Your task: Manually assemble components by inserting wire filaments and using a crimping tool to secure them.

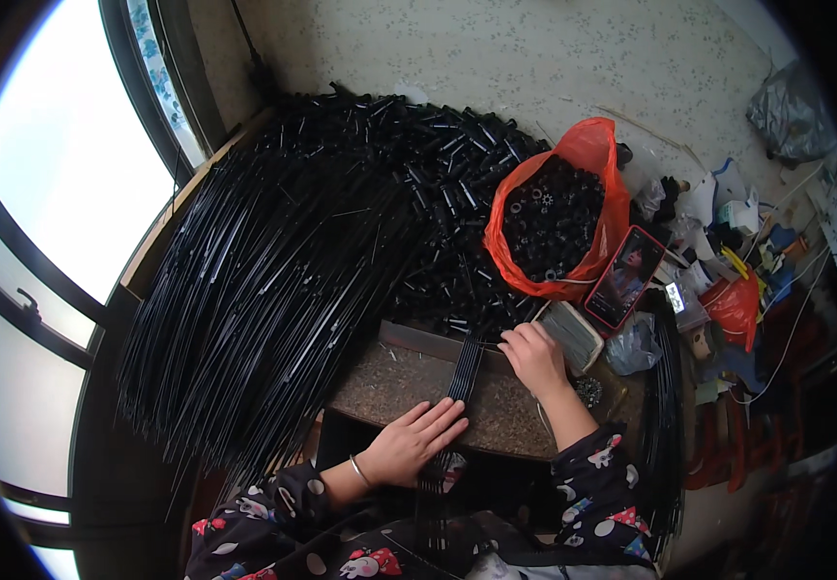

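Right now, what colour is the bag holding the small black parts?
The bag is orange-red; head view shows it.

Black rods (466, 370); orange-red bag (615, 184); speckled brown tabletop (384, 384); red-edged phone (623, 279); black sleeves (600, 480), multicoloured print

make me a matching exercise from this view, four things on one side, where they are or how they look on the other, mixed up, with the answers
Things
1. left hand
2. right hand
3. orange-red plastic bag
4. smartphone

Places and states
A. screen lit, red edge
B. laid across a row of thin black rods
C. open, full of small black parts
D. fingers bent, to the right of those rods

Pairs: 1-B, 2-D, 3-C, 4-A
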{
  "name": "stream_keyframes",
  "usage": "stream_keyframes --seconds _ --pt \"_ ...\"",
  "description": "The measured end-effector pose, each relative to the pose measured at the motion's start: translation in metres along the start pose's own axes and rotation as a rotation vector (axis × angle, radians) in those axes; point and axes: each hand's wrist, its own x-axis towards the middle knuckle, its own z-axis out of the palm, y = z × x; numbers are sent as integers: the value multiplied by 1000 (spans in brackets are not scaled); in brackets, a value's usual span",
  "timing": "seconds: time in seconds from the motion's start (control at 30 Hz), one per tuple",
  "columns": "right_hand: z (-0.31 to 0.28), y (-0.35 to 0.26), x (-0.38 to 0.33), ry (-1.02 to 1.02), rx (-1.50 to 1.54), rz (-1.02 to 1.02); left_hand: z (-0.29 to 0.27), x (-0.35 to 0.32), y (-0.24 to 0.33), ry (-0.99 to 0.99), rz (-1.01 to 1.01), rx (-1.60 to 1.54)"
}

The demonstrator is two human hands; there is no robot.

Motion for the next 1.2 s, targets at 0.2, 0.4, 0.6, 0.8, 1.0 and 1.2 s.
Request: stream_keyframes --seconds 0.2,0.4,0.6,0.8,1.0,1.2 --pt "-11 19 -14 -94 -117 -131 -2 -1 -1 2 4 -15" --pt "-17 16 -15 -172 145 51 -1 1 -1 -2 7 -18" --pt "-9 11 -14 -116 166 136 -3 0 -1 -31 -3 4" --pt "-12 6 -15 -239 171 137 -1 1 -1 -24 7 -27" --pt "-15 -6 -15 -273 136 145 -2 1 -2 -34 6 -15" --pt "-6 1 -11 -195 218 176 -1 2 -5 -51 1 4"
